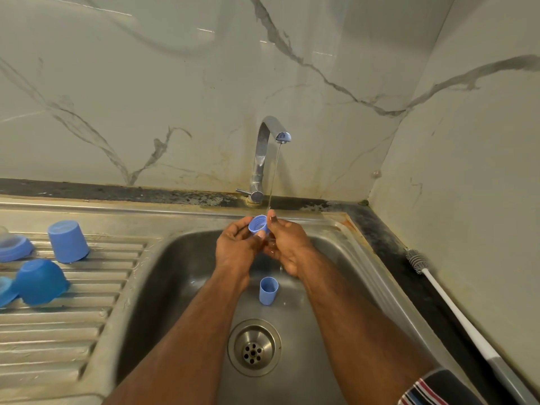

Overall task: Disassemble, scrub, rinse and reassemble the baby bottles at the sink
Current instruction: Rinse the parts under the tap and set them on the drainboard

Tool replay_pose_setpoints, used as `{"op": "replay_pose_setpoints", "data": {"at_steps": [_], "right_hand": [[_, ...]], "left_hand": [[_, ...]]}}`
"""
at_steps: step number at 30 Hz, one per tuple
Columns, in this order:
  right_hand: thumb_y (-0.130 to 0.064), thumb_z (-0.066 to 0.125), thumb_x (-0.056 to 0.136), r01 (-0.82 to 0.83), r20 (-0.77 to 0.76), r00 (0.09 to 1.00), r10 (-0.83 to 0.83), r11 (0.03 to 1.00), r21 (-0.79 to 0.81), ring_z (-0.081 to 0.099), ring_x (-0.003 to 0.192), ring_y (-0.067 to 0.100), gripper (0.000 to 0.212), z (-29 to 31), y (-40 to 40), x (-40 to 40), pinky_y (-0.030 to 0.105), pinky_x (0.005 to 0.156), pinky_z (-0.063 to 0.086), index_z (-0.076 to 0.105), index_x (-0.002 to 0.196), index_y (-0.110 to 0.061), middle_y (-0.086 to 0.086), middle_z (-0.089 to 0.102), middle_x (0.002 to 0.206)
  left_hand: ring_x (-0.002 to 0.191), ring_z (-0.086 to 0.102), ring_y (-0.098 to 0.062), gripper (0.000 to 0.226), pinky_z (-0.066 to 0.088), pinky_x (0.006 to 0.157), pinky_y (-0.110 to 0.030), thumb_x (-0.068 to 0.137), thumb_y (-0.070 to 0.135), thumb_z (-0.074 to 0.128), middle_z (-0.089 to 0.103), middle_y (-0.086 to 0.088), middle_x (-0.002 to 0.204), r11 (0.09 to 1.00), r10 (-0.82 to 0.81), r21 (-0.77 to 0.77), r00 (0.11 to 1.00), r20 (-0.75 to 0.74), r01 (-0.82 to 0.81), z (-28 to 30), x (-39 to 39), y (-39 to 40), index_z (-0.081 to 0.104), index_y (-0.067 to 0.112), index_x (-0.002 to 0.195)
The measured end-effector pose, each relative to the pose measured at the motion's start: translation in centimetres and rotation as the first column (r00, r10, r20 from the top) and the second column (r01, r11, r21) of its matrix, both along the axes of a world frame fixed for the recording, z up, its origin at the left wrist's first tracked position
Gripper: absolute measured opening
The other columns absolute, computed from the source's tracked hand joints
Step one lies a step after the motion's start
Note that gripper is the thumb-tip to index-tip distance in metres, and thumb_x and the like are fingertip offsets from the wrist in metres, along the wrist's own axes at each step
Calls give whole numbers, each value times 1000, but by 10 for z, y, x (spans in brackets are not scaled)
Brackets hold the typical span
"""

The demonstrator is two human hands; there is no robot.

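- You hold a small blue screw ring (258,224) under the thin stream from the tap (264,159), over the far part of the sink (181,258). Your left hand (238,245) curls its fingers round the ring's near side; your right hand (285,247) pinches its right edge, thumb raised beside it.
- Judge it light, stiff plastic, and slippery while wet. Keep hold on the outer wall, where any ribbing would help, not on the threaded inside you want rinsed.
- A small blue cap (268,290) stands open end up in the basin between your forearms, near the drain (253,347). It looks light enough for water to topple it.
- On the draining board (58,331) at left, a blue cup (68,241) stands upside down and a second blue cup (39,282) lies tilted; blue pieces at the frame's edge are cut off.
- Something clear may sit below the ring between your hands, perhaps a teat; you cannot tell.
- The bottle brush (455,308) lies on the counter at right, well apart.
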State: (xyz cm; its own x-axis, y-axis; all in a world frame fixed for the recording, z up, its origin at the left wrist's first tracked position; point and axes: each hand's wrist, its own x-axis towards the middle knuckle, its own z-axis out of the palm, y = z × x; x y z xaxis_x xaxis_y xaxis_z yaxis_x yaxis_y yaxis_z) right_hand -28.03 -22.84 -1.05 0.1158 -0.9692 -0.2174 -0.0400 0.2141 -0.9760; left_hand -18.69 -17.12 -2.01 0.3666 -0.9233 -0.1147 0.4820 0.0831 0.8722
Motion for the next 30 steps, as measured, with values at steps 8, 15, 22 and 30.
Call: {"op": "replay_pose_setpoints", "data": {"at_steps": [8,15,22,30], "right_hand": [[-10,55,101,-32,137,990,30,999,13,72,80,23,18,13,2,-6,33,63,60,70,112,-9,11,75,96],[-15,58,101,49,33,998,-50,999,4,72,93,29,15,9,-2,-7,38,71,63,70,109,-16,12,74,105],[-18,59,100,34,23,999,-34,999,-6,75,86,32,14,11,2,-14,41,77,63,68,110,-15,14,73,101],[-17,62,98,-9,-69,998,6,999,-51,75,84,33,11,16,1,-12,33,64,62,70,106,-15,16,73,103]], "left_hand": [[95,75,-18,38,62,78,-28,89,-12,65,79,-2,100,999,-37,-13,991,132,39,-2,1,0,68,11,120],[93,76,-15,35,62,82,-30,90,-7,68,79,0,100,1000,-27,-7,984,178,29,-4,-1,-2,67,11,121],[94,70,-24,21,59,85,-38,105,20,54,76,-13,109,987,-51,157,996,67,40,-10,6,-2,73,18,112],[109,70,-33,25,60,87,-38,108,17,46,74,-16,114,976,-99,184,991,-91,115,-3,5,4,68,11,118]]}}
